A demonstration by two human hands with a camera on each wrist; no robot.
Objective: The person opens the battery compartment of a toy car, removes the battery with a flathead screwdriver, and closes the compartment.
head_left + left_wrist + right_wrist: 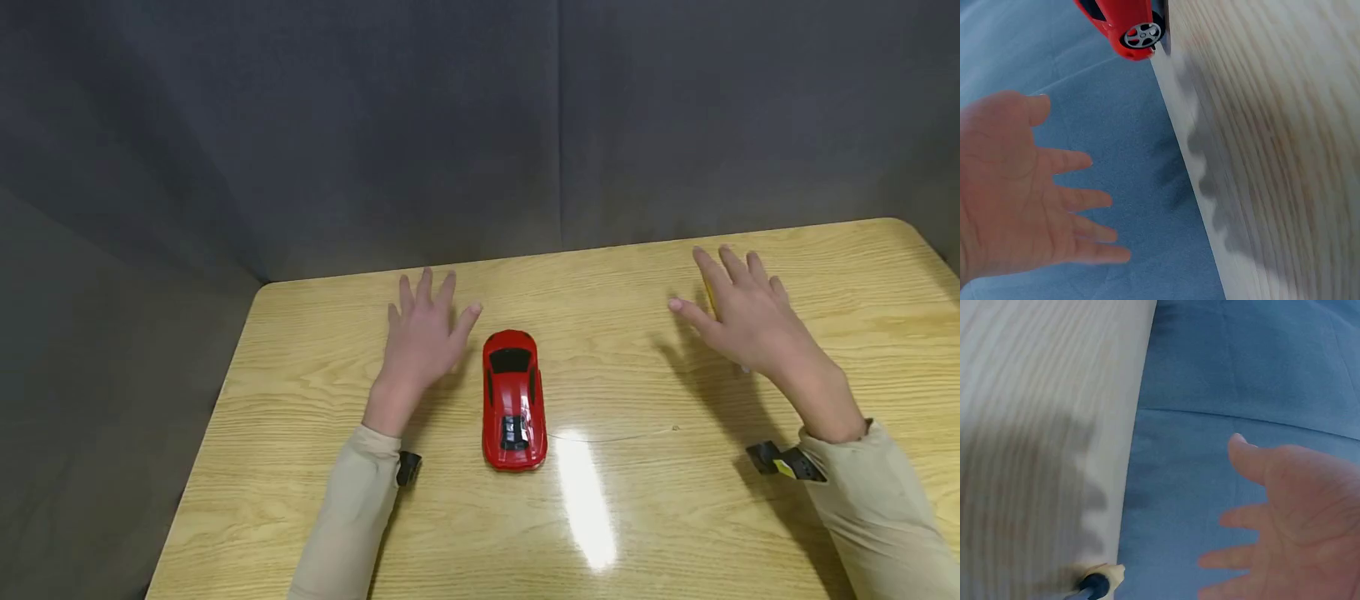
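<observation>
A red toy car (pixel 514 400) stands on the wooden table, between the two hands and closer to the left one. Its side and a grey-spoked wheel (pixel 1142 35) show at the top of the left wrist view. My left hand (pixel 422 346) hovers left of the car, fingers spread, holding nothing. Over the table's right part, my right hand (pixel 753 321) is also raised with straight, spread fingers and bare palm. Below it lies a yellowish thing (pixel 1109 572) with a dark collar and a grey shaft; the hand mostly hides it in the head view, and I cannot tell its kind.
The wooden table (pixel 300 433) ends at a far edge against a dark blue-grey curtain (pixel 420 133). A thin line (pixel 615 439) runs rightward from the car across the tabletop. Dark wrist devices (pixel 783 461) sit at both sleeve cuffs.
</observation>
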